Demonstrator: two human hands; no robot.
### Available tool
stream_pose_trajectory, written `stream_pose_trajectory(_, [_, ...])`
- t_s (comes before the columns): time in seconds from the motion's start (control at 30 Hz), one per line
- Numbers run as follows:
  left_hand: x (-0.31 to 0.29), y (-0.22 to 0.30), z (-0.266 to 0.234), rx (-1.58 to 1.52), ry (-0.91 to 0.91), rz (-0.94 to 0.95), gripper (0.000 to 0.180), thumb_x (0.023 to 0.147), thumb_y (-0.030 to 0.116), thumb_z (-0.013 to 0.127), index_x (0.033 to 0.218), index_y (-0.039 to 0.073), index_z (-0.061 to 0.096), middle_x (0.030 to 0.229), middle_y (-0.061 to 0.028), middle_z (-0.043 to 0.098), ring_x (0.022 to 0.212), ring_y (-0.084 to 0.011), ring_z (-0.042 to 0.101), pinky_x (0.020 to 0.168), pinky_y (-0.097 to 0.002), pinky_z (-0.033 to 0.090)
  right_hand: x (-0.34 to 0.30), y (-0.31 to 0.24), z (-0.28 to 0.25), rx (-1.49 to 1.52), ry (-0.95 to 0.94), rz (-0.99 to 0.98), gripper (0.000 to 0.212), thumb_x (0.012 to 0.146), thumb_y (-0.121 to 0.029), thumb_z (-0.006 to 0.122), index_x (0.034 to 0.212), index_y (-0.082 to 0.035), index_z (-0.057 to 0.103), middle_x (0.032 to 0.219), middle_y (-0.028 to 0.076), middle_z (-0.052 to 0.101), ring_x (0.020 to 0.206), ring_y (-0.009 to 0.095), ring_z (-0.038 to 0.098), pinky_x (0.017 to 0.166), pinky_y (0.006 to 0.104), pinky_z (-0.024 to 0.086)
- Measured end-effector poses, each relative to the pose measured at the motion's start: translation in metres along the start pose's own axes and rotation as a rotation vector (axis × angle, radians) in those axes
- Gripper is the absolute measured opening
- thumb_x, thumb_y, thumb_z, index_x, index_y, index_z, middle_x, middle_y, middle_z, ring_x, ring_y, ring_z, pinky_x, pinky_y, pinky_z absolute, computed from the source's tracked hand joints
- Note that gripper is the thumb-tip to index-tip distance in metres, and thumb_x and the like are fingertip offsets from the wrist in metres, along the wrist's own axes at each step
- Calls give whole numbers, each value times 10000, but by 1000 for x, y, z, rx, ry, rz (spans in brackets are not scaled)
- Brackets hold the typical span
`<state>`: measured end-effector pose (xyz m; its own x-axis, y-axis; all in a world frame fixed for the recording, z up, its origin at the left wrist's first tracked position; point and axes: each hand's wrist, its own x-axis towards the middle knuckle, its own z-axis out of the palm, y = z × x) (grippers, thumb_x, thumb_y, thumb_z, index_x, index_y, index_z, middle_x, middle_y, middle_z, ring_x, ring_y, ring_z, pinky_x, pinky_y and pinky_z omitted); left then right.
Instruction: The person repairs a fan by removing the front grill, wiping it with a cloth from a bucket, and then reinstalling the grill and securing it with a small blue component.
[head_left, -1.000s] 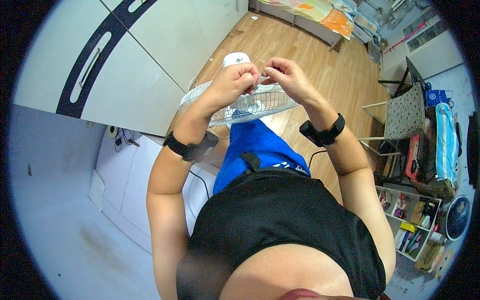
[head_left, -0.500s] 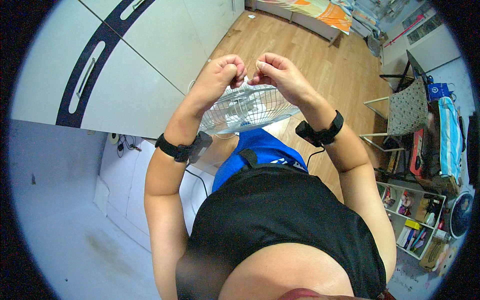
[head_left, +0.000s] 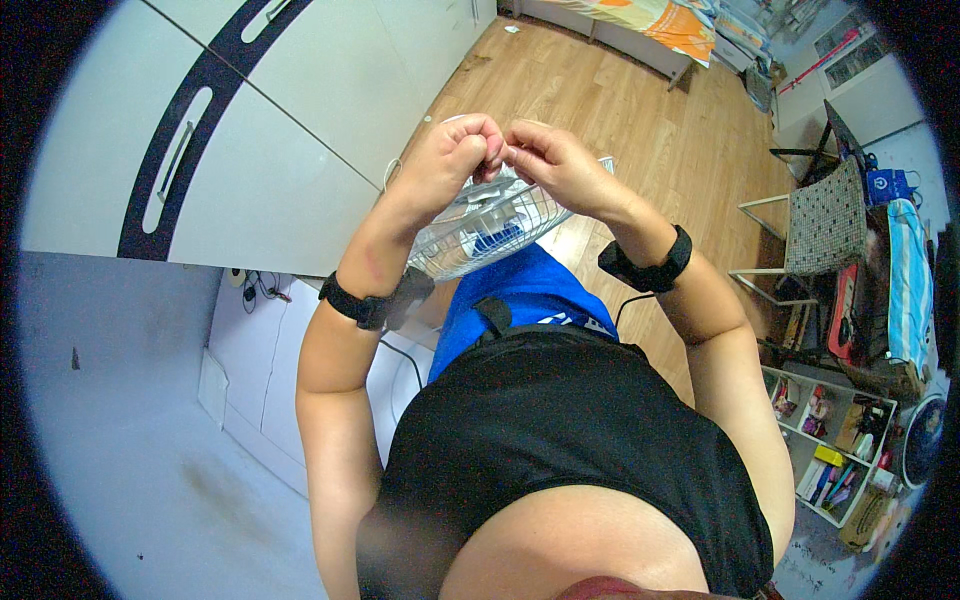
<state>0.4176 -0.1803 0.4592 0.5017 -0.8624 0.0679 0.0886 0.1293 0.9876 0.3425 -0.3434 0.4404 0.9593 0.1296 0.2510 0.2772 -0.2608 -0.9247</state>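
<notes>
My left hand (head_left: 456, 160) is closed, with its fingers curled in and the thumb pressed against them. Right beside it, my right hand (head_left: 560, 168) pinches thumb and fingertips together, the two hands meeting or nearly so. Whatever lies in either grip is too small or hidden to make out. Just below both hands is a fan (head_left: 462, 248) with a pale wire guard and a blue mark at its centre. The hands and wrists cover part of its upper rim. Black straps (head_left: 660, 265) with small dark boxes circle both my forearms.
A white cabinet (head_left: 300, 150) with dark curved trim stands at the left. On the right are a chair (head_left: 825, 225) with a patterned cover and a white compartment shelf (head_left: 790, 430) of small items. A bed (head_left: 640, 40) stands at the far end of the wooden floor (head_left: 590, 100).
My hands have drawn together, the right moving in toward the left. Below them the fan has tilted, bringing its blue mark into fuller view.
</notes>
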Motion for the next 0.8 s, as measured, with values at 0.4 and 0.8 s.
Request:
stream_pose_trajectory(0.4, [-15,6,10,6,-24,-20,128,829,75,393,706,79,431,681,10,420,620,-91,385,588,-219,355,-7,0,2,-617,-58,-246,106,783,-78,477,845,-18,539,809,203,580,805,370,579,690,419,465])
stream_pose_trajectory(0.8, [-16,21,16,31,58,127,112,828,79,368,732,79,425,706,-6,442,639,-97,409,583,-214,350,-3,-21,5,-386,-20,-183,127,802,-81,478,873,-22,565,744,157,575,727,334,573,624,361,456])
